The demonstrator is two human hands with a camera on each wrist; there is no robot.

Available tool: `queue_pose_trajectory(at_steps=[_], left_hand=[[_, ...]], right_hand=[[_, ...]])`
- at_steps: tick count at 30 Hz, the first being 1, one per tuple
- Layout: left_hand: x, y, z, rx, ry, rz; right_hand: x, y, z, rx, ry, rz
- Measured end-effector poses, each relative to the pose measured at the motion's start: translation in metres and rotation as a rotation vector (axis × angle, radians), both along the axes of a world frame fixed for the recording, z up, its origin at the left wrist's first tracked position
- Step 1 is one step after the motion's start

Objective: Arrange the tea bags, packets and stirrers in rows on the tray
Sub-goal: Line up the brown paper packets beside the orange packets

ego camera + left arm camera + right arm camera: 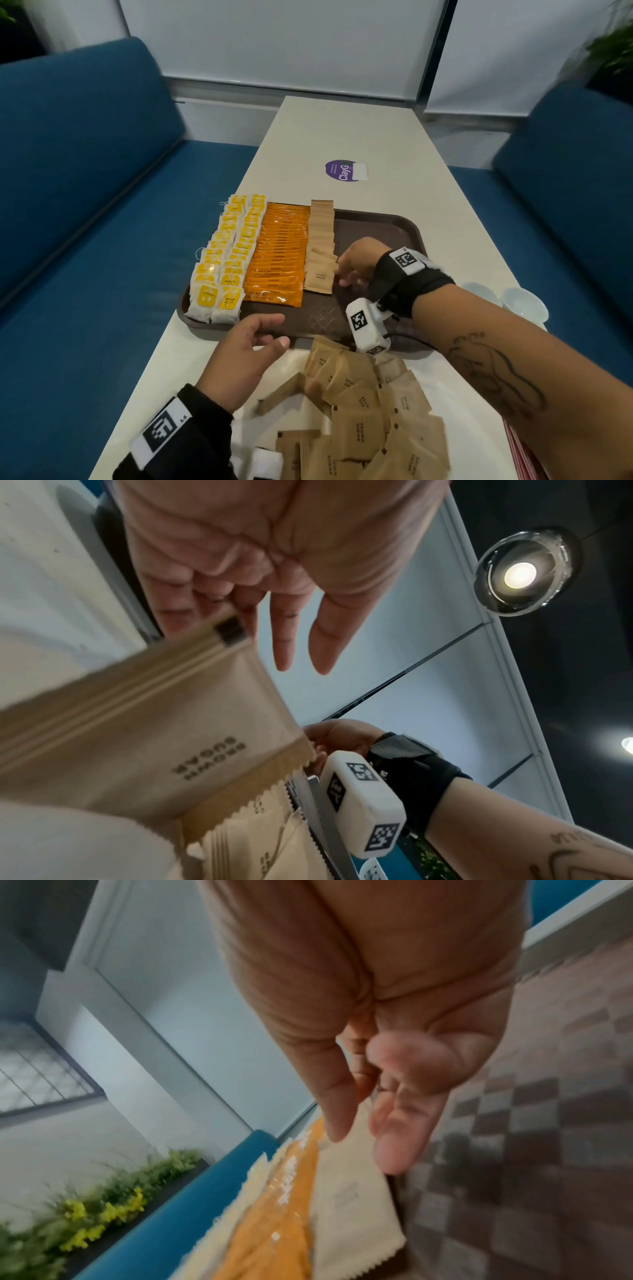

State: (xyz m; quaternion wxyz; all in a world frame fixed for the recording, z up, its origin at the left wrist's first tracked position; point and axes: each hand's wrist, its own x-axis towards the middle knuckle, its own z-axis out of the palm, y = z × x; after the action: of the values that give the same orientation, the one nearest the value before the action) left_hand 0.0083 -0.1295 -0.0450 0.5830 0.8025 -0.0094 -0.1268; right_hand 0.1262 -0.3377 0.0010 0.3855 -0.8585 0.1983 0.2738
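Observation:
A brown tray holds two columns of yellow tea bags, a row of orange coffee packets and a row of brown sugar packets. My right hand is over the tray at the right side of the sugar row's near end. Its fingers are relaxed just above the front packet and hold nothing. My left hand hovers with loose fingers at the tray's front edge, empty. A loose pile of brown sugar packets lies on the table in front of the tray.
The narrow white table runs between two blue sofas. A purple round sticker lies beyond the tray. White cups stand at the right edge, and something red-striped shows at the bottom right. The tray's right half is bare.

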Motion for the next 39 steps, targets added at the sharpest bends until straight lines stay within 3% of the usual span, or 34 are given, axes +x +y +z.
queue_pose_trajectory(at_steps=[3,7,12,18,28,33,39], left_hand=[[-0.007,0.000,0.011,0.057,-0.024,-0.057],[-0.023,-0.002,0.016,0.257,-0.023,-0.197],[-0.042,-0.017,0.013,0.474,-0.045,-0.378],[-0.056,-0.036,0.005,0.527,-0.110,-0.469],[-0.066,-0.065,0.003,0.898,-0.210,-0.658],[-0.068,-0.070,-0.001,0.991,-0.206,-0.694],[-0.066,-0.077,0.001,1.004,-0.229,-0.617]], right_hand=[[-0.023,-0.015,0.020,0.168,-0.170,-0.060],[-0.077,-0.034,0.037,0.163,-0.388,0.091],[-0.149,-0.054,0.024,-0.029,-0.344,0.223],[-0.209,-0.063,-0.018,-0.253,-0.189,0.448],[-0.220,-0.035,-0.037,-0.470,-0.230,0.617],[-0.209,-0.031,-0.037,-0.414,-0.238,0.495],[-0.200,-0.032,-0.039,-0.293,-0.179,0.342]])
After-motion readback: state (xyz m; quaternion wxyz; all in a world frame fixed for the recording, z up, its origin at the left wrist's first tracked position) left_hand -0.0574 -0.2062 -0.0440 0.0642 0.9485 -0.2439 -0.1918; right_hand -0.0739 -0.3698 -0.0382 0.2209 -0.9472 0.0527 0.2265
